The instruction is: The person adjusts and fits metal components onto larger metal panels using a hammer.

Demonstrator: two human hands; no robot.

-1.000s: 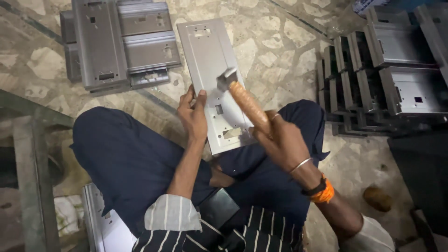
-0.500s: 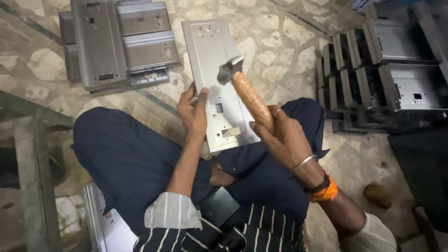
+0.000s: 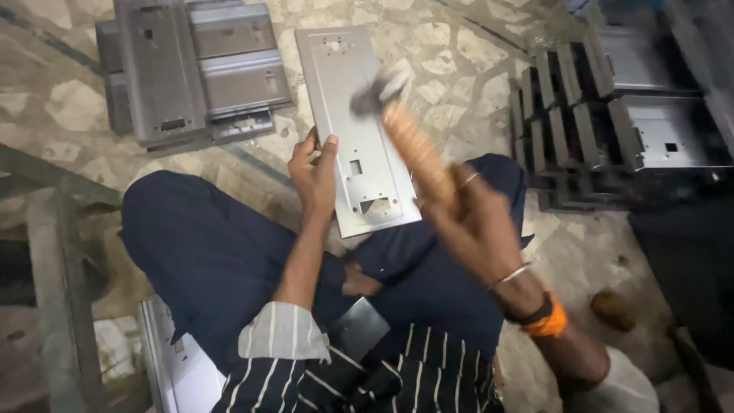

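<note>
I sit on the floor with a long grey metal plate (image 3: 353,130) resting across my lap, its far end on the floor. My left hand (image 3: 313,172) grips the plate's left edge near the lower end. My right hand (image 3: 470,210) is closed around the wooden handle of a hammer (image 3: 405,130). The hammer is blurred and lifted above the plate, with its metal head over the plate's upper middle. The plate has a small square hole and a larger cut-out near its lower end.
A stack of grey sheet-metal housings (image 3: 191,69) lies on the stone floor at upper left. More metal boxes (image 3: 627,99) stand in rows at the right. A light metal part (image 3: 176,367) lies by my left knee. A metal frame (image 3: 53,252) stands at left.
The hammer has risen from the plate's lower part to above its upper middle, now motion-blurred. My left hand has stayed on the plate's edge.
</note>
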